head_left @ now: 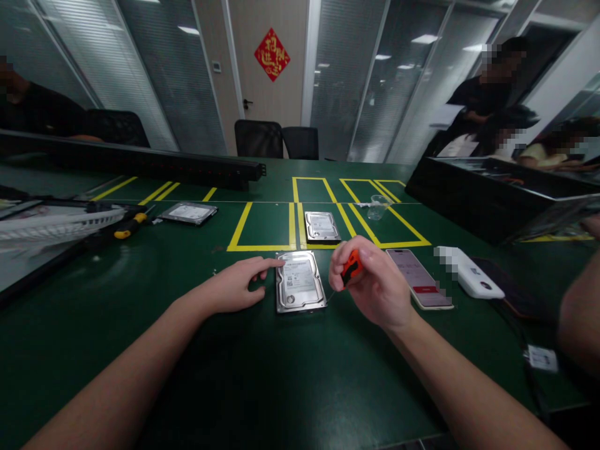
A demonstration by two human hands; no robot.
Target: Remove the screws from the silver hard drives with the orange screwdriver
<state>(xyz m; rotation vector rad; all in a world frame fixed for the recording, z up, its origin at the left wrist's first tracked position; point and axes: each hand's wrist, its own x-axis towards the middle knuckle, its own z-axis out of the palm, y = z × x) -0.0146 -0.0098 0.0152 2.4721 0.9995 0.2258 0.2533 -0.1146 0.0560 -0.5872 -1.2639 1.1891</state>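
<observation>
A silver hard drive [302, 281] lies flat, label up, on the green table [262, 369] between my hands. My left hand [241, 284] rests at its left side, index finger stretched onto the drive's upper left edge, the other fingers loosely curled and holding nothing. In my right hand [375, 284] is an orange and black screwdriver [351, 269], fingers wrapped round its handle. Its thin shaft slants down to the drive's lower right corner; whether the tip sits in a screw is too small to tell. Another hard drive [322, 227] lies just behind.
Right of my right hand lie a phone [424, 281] and a white device [473, 275]. Farther back stand a clear plastic cup [377, 207] and a black case [492, 194]. A third drive [189, 213] and a yellow-black screwdriver [131, 226] lie left. Another person's arm [581, 306] is at right.
</observation>
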